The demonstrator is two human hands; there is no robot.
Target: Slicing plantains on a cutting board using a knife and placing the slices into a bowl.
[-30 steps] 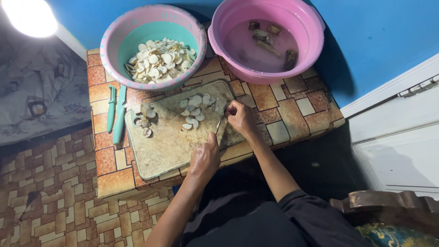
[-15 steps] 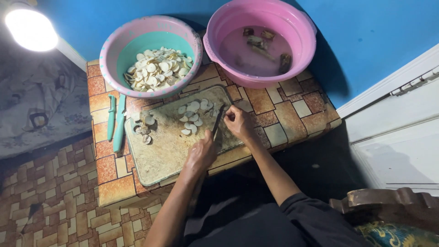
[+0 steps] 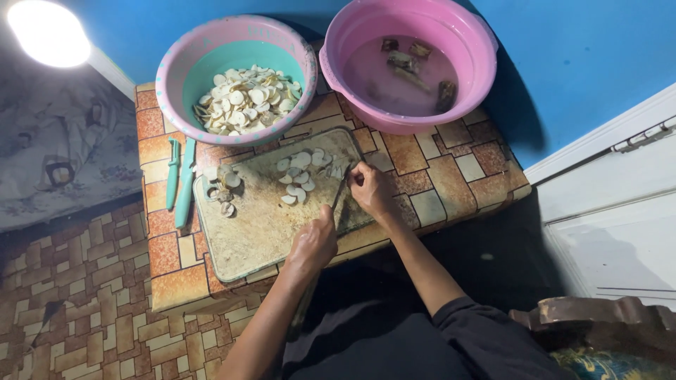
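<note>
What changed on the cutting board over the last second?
Very little. The left hand holds the knife against the piece pinched by the right hand, as before; both hands have kept their places on the board. The view itself shifted slightly. The slice piles on the cutting board, the teal knives, the bowl of slices and the pink basin stayed put.

Your board [image 3: 260, 232] is bare toward 7 o'clock; two bowls [image 3: 236, 42] block 12, slices [image 3: 299, 176] crowd 1.
</note>
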